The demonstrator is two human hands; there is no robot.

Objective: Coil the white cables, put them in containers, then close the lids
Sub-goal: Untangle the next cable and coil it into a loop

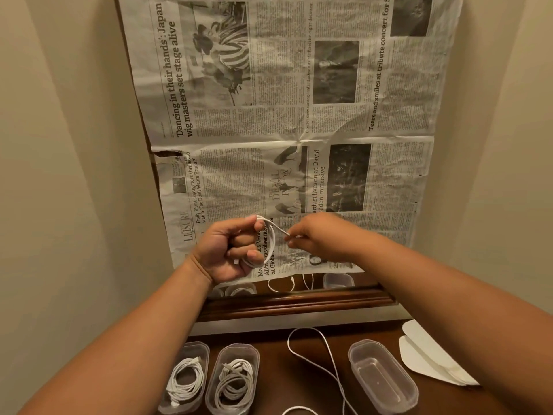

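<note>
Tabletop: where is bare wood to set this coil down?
Bare wood lies behind the empty container, toward the white flat pieces, and in a narrow strip between the right filled container and the loose cable. Crowded at left, where the left filled container adjoins.

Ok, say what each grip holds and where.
One white cable: the left grip holds its coiled loops, the right grip pinches its free end.

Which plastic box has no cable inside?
The box on the right: it is bare inside, while the left box and the middle box each hold coiled white cables.
</note>
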